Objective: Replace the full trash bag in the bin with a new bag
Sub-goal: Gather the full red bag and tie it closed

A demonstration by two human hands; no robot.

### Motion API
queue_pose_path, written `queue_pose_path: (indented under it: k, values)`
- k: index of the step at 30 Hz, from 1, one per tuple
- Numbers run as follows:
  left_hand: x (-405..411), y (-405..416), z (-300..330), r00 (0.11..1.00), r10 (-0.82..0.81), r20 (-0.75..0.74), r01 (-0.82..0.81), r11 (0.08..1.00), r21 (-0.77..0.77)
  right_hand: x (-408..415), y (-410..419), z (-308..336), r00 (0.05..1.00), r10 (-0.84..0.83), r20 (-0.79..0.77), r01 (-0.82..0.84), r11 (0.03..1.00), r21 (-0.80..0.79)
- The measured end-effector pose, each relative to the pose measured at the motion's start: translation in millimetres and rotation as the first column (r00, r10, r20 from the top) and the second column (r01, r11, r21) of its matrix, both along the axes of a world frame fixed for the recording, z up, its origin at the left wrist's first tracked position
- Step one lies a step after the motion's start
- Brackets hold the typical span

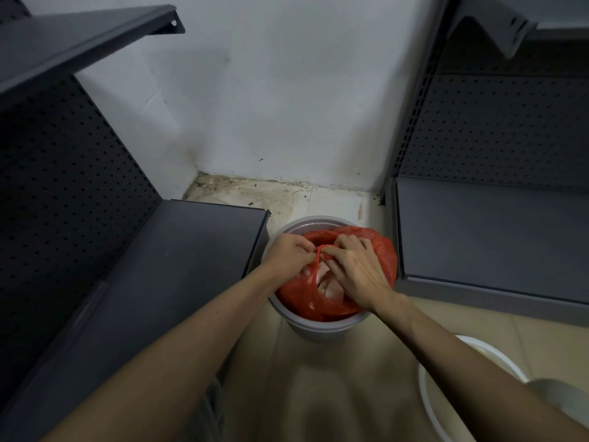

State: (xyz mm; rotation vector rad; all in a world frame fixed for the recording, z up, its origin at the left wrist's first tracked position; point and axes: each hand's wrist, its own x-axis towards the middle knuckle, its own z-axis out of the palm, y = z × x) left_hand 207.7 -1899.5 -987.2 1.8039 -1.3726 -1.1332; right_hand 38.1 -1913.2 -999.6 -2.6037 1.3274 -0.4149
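From the head view, we saw the red trash bag (379, 250) sitting upright in the grey bin (318, 327), its mouth facing up. Above the bin, our left hand (291, 255) pinched a twisted strip of the bag's rim with fingers closed; our right hand (353, 266) curled onto the same strip.
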Motion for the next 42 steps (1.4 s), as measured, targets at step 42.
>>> queue_pose_path:
  k: [42]
  values:
    - [62.5,30.4,-11.1,0.623,0.163,0.765,-0.041,0.984,-0.176,-45.3,6.2,-9.8,0.881,-0.473,-0.015,0.471,0.872,0.133]
